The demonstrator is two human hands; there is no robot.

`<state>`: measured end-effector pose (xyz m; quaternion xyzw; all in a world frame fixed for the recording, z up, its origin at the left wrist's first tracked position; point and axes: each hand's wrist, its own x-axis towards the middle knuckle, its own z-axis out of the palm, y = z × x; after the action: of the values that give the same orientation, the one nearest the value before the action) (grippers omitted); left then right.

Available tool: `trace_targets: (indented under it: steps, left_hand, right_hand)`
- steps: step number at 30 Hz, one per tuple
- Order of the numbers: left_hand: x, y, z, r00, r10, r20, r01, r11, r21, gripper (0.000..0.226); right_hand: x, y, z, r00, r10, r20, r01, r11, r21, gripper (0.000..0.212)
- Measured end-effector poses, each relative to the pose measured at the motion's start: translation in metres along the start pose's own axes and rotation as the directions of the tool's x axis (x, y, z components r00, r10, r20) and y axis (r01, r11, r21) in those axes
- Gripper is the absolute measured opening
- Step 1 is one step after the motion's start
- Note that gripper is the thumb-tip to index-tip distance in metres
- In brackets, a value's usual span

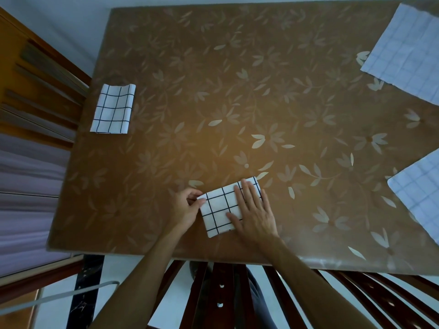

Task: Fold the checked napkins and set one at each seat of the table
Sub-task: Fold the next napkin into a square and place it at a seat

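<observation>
Pressing my flat right hand on the folded napkin at the table's near edge, my left hand pinches its corner; next, square it at this seat.

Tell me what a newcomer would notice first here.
At the near edge of the table, the right hand presses flat on a folded checked napkin while the left hand pinches its corner. A second folded napkin lies at the left edge; a far unfolded napkin and a near unfolded napkin lie along the right side.
</observation>
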<state>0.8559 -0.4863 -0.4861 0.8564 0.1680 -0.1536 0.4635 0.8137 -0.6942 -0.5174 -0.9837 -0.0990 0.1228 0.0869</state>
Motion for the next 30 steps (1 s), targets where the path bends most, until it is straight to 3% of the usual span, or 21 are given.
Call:
trace_targets:
  steps: [5, 8, 11, 15, 17, 19, 21, 23, 27, 30]
  left_hand:
    - [0.001, 0.003, -0.005, 0.997, 0.029, 0.070, -0.034, 0.997, 0.073, 0.021]
    - [-0.003, 0.002, -0.011, 0.992, -0.047, 0.121, 0.043, 0.998, 0.038, 0.022]
    - [-0.012, 0.000, -0.017, 0.978, -0.189, 0.092, 0.204, 0.959, -0.195, 0.017]
    - [-0.022, 0.004, -0.021, 0.930, -0.338, 0.148, 0.357, 0.724, -0.591, 0.018]
    - [-0.026, 0.009, -0.023, 0.915, -0.349, 0.201, 0.384, 0.604, -0.698, 0.023]
    - [-0.031, 0.014, -0.022, 0.908, -0.346, 0.238, 0.398, 0.530, -0.749, 0.025]
    - [-0.039, 0.016, -0.021, 0.904, -0.333, 0.267, 0.410, 0.505, -0.759, 0.025]
    - [-0.046, 0.015, -0.020, 0.895, -0.322, 0.308, 0.439, 0.525, -0.729, 0.022]
    - [-0.053, 0.009, -0.020, 0.849, -0.371, 0.377, 0.528, 0.583, -0.617, 0.017]
    - [-0.053, 0.009, -0.019, 0.842, -0.401, 0.361, 0.538, 0.668, -0.514, 0.019]
  right_hand:
    - [-0.011, 0.035, -0.010, 0.997, 0.072, -0.005, -0.073, 0.996, -0.052, 0.078]
    - [-0.015, 0.042, -0.017, 0.992, 0.114, -0.045, -0.114, 0.993, -0.010, 0.078]
    - [-0.021, 0.038, -0.026, 0.982, 0.147, -0.123, -0.127, 0.980, 0.154, 0.074]
    - [-0.027, 0.011, -0.045, 0.971, 0.178, -0.158, -0.092, 0.892, 0.442, 0.070]
    - [-0.024, -0.006, -0.062, 0.967, 0.250, -0.042, -0.158, 0.723, 0.672, 0.069]
    - [-0.017, -0.019, -0.077, 0.950, 0.277, 0.146, -0.260, 0.440, 0.860, 0.063]
    - [-0.006, -0.024, -0.080, 0.925, 0.267, 0.271, -0.336, 0.239, 0.911, 0.050]
    - [0.003, -0.024, -0.073, 0.908, 0.259, 0.329, -0.376, 0.155, 0.914, 0.038]
    - [0.006, -0.017, -0.062, 0.904, 0.251, 0.346, -0.406, 0.246, 0.880, 0.029]
    - [-0.002, -0.011, -0.061, 0.912, 0.137, 0.386, -0.409, 0.339, 0.847, 0.026]
